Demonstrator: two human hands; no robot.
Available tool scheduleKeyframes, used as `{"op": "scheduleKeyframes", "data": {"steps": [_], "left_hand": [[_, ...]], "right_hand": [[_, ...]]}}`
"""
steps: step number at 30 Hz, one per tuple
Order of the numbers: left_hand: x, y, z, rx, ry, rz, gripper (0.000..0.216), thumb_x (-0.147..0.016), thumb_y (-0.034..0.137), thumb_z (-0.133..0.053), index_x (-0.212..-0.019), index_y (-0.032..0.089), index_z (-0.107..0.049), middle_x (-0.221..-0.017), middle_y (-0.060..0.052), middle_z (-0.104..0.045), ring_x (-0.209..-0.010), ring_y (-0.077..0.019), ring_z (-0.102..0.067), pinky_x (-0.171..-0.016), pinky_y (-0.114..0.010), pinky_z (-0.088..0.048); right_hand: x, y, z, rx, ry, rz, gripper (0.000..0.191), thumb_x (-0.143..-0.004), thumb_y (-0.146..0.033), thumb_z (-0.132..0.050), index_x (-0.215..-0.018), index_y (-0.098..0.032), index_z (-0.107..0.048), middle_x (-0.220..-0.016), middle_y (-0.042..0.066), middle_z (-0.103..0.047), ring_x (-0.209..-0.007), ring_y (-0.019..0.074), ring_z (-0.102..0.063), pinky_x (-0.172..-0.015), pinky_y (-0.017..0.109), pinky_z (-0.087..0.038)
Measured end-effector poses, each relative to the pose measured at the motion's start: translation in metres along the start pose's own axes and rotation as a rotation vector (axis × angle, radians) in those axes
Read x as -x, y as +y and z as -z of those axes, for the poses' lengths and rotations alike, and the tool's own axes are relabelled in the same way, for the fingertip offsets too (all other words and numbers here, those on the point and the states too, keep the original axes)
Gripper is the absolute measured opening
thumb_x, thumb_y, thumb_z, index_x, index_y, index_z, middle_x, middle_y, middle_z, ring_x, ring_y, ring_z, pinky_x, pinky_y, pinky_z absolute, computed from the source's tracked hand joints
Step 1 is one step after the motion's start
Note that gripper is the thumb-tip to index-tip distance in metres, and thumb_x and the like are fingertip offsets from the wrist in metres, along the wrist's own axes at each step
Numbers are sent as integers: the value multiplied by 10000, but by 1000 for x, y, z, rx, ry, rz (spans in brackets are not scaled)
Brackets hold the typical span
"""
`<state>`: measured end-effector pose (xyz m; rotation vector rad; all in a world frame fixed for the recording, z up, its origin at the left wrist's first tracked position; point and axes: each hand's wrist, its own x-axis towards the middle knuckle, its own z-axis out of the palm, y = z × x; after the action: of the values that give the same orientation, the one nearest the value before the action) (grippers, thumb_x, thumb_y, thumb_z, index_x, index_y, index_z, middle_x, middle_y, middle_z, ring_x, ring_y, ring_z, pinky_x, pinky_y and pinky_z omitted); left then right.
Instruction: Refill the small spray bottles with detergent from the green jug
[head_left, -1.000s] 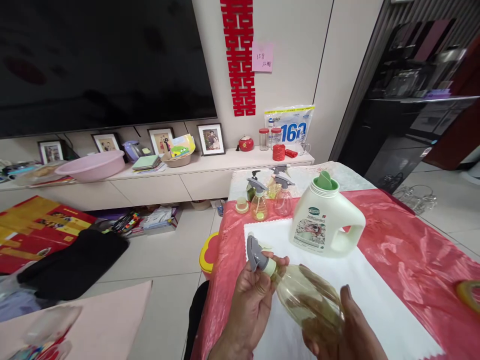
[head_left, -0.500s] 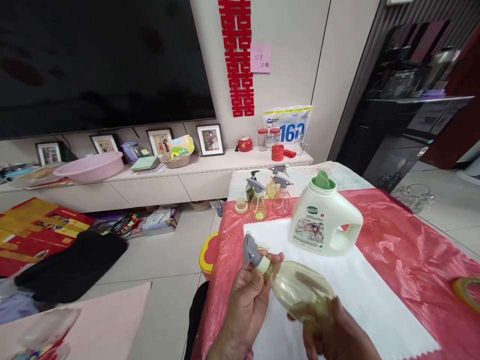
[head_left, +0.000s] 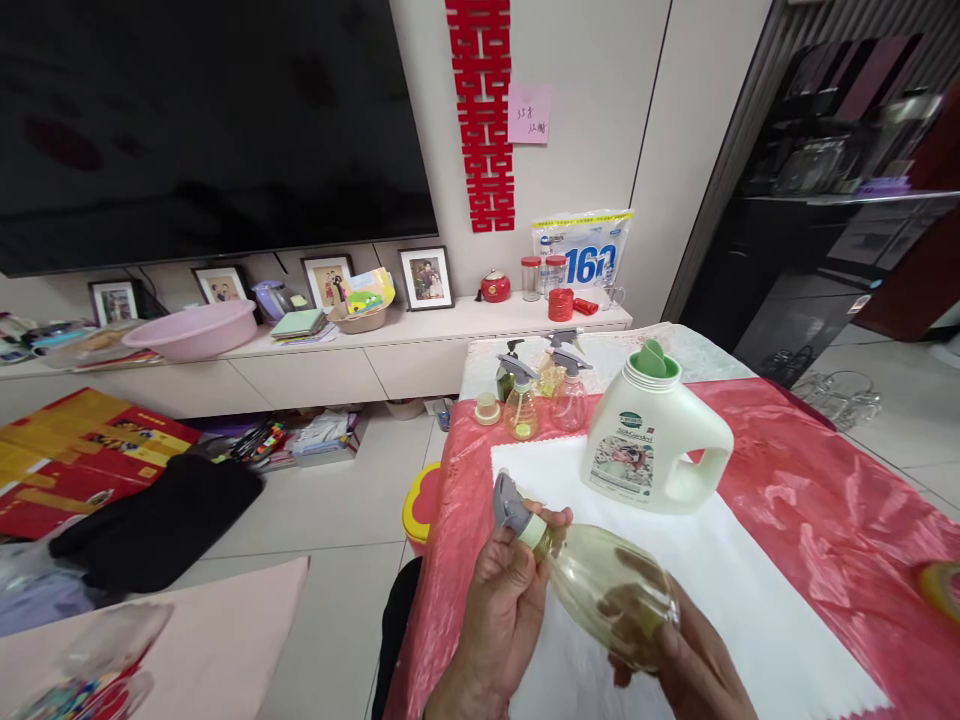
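A clear yellowish spray bottle (head_left: 600, 565) with a grey trigger head lies tilted between my hands, above a white cloth (head_left: 757, 600). My left hand (head_left: 510, 600) is closed around its neck and pale collar, just under the trigger head. Around the bottle's base, my right hand (head_left: 682, 650) is closed, its fingers partly hidden underneath. Beyond the bottle stands a large cream detergent jug (head_left: 637, 430), its mouth uncapped with a green spout showing. Small spray bottles (head_left: 523, 408) with grey heads and a pale cap (head_left: 487, 408) sit to the jug's left.
Red plastic sheeting (head_left: 802, 460) covers the table, with a roll of tape (head_left: 941, 585) at the right edge. A yellow-rimmed bin (head_left: 420, 505) stands by the table's left side. Behind runs a low cabinet (head_left: 307, 375) holding a pink basin (head_left: 195, 330) and framed photos.
My right hand has shifted its hold on the bottle's base, and more of the base shows. The left hand keeps the neck. The view has moved slightly.
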<state>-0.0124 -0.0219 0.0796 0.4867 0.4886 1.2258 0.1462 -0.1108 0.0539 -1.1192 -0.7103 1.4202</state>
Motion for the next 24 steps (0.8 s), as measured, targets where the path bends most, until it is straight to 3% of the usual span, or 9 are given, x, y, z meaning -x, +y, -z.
{"op": "scheduleKeyframes", "data": {"steps": [3,5,10,13,16,18,20,22,24], "left_hand": [[1,3,-6,-16,4,-38,345,-664,338,-937,-947,230,-771,-1026,-25,-725,-1098,-243,-686,-1200,-467,-379],[0,5,-8,-39,-11,-44,350,-683,341,-925,-977,232,-768,-964,-22,-716,-1028,-225,-689,-1169,-464,-412],[-4,2,-5,13,77,-97,320,-689,283,-922,-964,230,-768,-975,-12,-720,-964,-185,-695,-1133,-430,-459],[-5,0,-3,62,81,-85,311,-696,246,-917,-974,247,-777,-1007,-4,-734,-992,-175,-701,-1137,-409,-462],[-4,3,-5,13,-21,-36,278,-716,292,-909,-954,221,-786,-980,-31,-750,-1020,-202,-702,-1139,-426,-457],[-2,7,-6,-36,-64,-12,299,-708,314,-915,-958,212,-787,-971,-44,-755,-1049,-230,-699,-1156,-455,-437],[-2,11,-6,-73,-67,-18,332,-703,311,-919,-988,217,-780,-969,-45,-754,-1054,-243,-701,-1167,-479,-424],[-2,11,-5,-87,-25,-54,340,-704,303,-917,-999,220,-771,-979,-39,-745,-1029,-232,-708,-1159,-479,-436],[-3,8,-2,-77,40,-88,309,-719,301,-905,-983,221,-766,-1006,-32,-735,-1022,-214,-711,-1155,-461,-447]], "right_hand": [[-6,-1,-3,-313,-160,-424,934,-795,-902,-596,-1242,-85,-528,-865,118,-638,-572,115,-561,-538,197,-445],[-8,2,-5,-382,-225,-503,942,-801,-931,-550,-1200,-78,-553,-929,149,-653,-584,114,-581,-543,192,-457],[-2,19,-4,-77,-55,-11,942,-804,-747,-735,-1503,-219,-389,-1458,166,-441,-1182,271,-591,-900,348,-566],[-2,33,6,145,30,227,1047,-764,-613,-834,-1575,-231,-292,-1516,165,-364,-1316,304,-494,-1015,361,-523],[-8,35,15,-19,-6,56,985,-735,-729,-787,-1462,-163,-441,-1256,181,-573,-965,249,-650,-772,306,-575],[-11,27,15,-239,-126,-230,964,-804,-864,-607,-1395,-111,-489,-1010,151,-634,-644,159,-597,-563,249,-504],[-10,15,7,-371,-211,-450,999,-871,-910,-445,-1427,-80,-455,-910,137,-630,-531,109,-522,-487,202,-425],[-5,8,-5,-371,-160,-427,1014,-865,-903,-479,-1528,-146,-345,-1083,167,-628,-637,140,-590,-522,214,-469],[0,7,-15,-253,-27,-177,1050,-802,-815,-685,-1582,-267,-246,-1394,169,-493,-942,224,-648,-701,299,-572]]}}
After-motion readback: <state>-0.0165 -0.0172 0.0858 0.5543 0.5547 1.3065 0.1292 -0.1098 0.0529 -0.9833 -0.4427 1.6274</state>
